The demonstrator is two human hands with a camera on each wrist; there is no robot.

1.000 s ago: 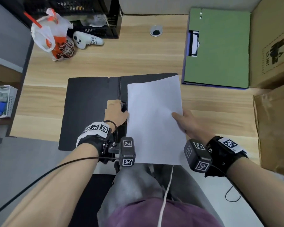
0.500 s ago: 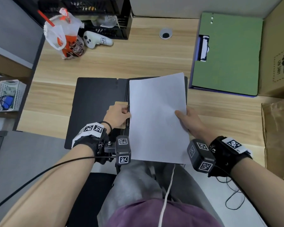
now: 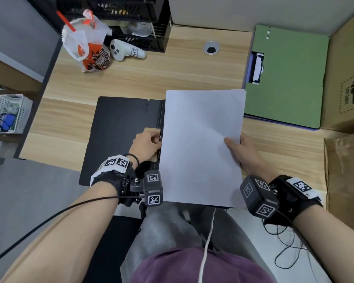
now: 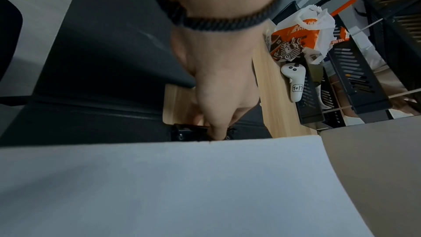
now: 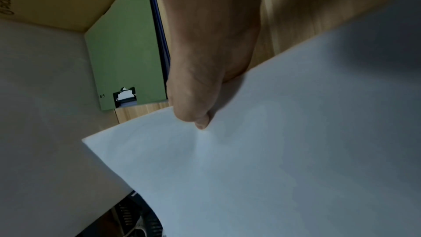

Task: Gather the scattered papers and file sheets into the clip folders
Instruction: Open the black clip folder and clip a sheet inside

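A black clip folder [image 3: 121, 129] lies open on the wooden desk [image 3: 172, 72]. My left hand [image 3: 151, 142] sits at its spine, fingers curled onto the black clip [image 4: 189, 132]. My right hand [image 3: 237, 148] pinches the right edge of a white sheet [image 3: 200, 146], thumb [image 5: 198, 114] on top. The sheet covers the folder's right half, its left edge along the spine beside the clip. A green clip folder [image 3: 284, 78] lies shut at the back right, with its clip [image 3: 256, 68] on the left side.
A drink in a plastic bag [image 3: 88, 48], a white controller [image 3: 125, 51] and black mesh trays [image 3: 131, 17] stand at the back left. Cardboard boxes [image 3: 347, 78] line the right side. A white basket [image 3: 7, 113] sits off the desk's left edge.
The white sheet has straightened and slid so its left edge lines up with the folder's spine. My left hand stays at the clip, my right hand still grips the sheet's edge.
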